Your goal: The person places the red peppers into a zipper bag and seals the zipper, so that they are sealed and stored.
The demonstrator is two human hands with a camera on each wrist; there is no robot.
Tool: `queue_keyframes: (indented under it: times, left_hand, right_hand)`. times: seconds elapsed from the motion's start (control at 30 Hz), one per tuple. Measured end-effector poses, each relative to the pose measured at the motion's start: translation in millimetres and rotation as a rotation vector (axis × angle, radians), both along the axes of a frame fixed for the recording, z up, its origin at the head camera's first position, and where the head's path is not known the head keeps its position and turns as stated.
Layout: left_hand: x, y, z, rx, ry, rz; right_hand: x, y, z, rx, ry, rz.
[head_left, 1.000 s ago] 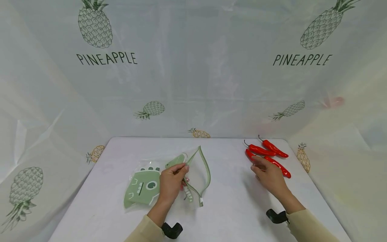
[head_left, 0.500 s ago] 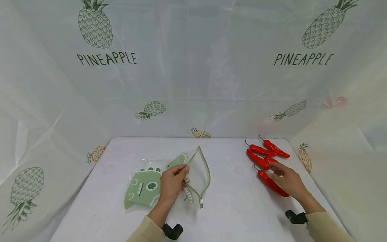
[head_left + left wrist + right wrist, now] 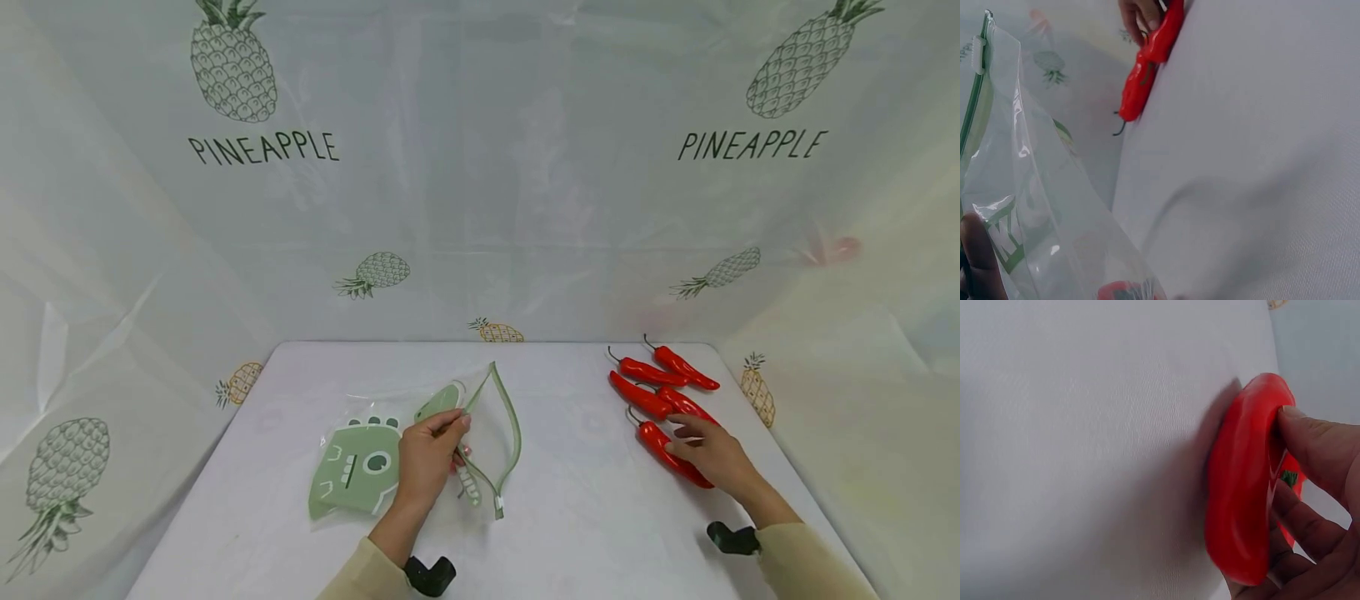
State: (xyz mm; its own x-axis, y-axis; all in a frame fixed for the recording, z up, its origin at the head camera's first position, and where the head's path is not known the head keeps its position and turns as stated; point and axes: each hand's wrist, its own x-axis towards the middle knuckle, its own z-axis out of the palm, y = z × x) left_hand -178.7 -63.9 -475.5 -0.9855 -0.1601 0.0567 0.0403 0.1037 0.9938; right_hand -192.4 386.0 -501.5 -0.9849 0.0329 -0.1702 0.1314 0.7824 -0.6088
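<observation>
My left hand (image 3: pixel 427 454) pinches the green-edged mouth of a clear zip bag (image 3: pixel 352 475) printed with a green cartoon monster. Its zip strip (image 3: pixel 516 425) stands out in a loop, with a white slider (image 3: pixel 498 502) at the near end. Something red shows low in the bag in the left wrist view, too little to identify. On the right, my right hand (image 3: pixel 712 457) holds the nearest red chili pepper (image 3: pixel 660 446) between thumb and fingers. In the right wrist view the thumb (image 3: pixel 1319 447) presses on this chili's side, and the other fingers are curled behind it.
Several more red chili peppers lie just beyond the held one, among them a long chili (image 3: pixel 637 396) and the farthest chili (image 3: pixel 682 367). All are on the white tabletop (image 3: pixel 570 467), backed by a pineapple-print curtain (image 3: pixel 525 192).
My right hand has shifted right and slightly nearer, uncovering the nearest chili, and its fingers have come around that chili. The left hand and the bag have hardly moved.
</observation>
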Motion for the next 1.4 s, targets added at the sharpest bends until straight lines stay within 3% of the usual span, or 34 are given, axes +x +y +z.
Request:
queue_keyframes:
  times: [0.4, 0.9, 1.4]
  left_hand:
    - [1.2, 1.9, -0.1, 0.01, -0.004, -0.009]
    - [-0.5, 1.3, -0.9, 0.003, 0.006, 0.002]
    - [-0.2, 2.9, -3.9, -0.018, 0.009, -0.004]
  right_hand:
    - [-9.6, -31.9, -5.5, -0.103, -0.045, 0.004]
    - [-5.0, -76.3, 1.8, -0.43, -0.039, -0.033]
    - [-3.3, -119.5, 16.3, -0.501, 0.038, -0.074]
